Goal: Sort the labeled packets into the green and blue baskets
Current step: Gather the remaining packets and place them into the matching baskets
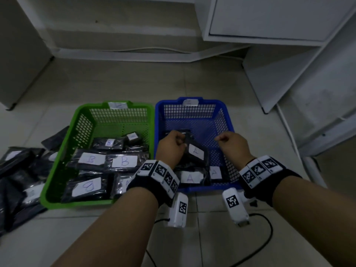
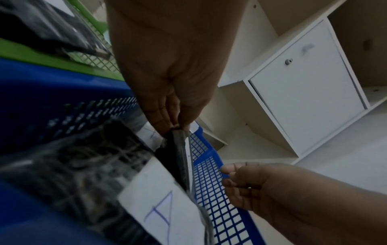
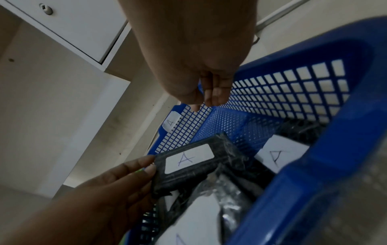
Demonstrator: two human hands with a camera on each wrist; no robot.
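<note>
My left hand [image 1: 171,143] hovers inside the blue basket [image 1: 192,112] and pinches the edge of a black packet labelled A [image 1: 195,151]. In the left wrist view its fingertips [image 2: 167,122] clamp that packet's [image 2: 180,157] rim. My right hand [image 1: 231,143] hangs over the same basket to the right, fingers loosely curled [image 3: 211,94], holding nothing. Other A packets [image 1: 189,177] lie at the basket's near end. The green basket [image 1: 81,204] on the left holds several B packets [image 1: 123,160].
A pile of black packets [image 1: 19,170] lies on the floor left of the green basket. White cabinets [image 1: 269,16] stand behind and to the right. A black cable [image 1: 267,228] loops on the tiles near my forearms.
</note>
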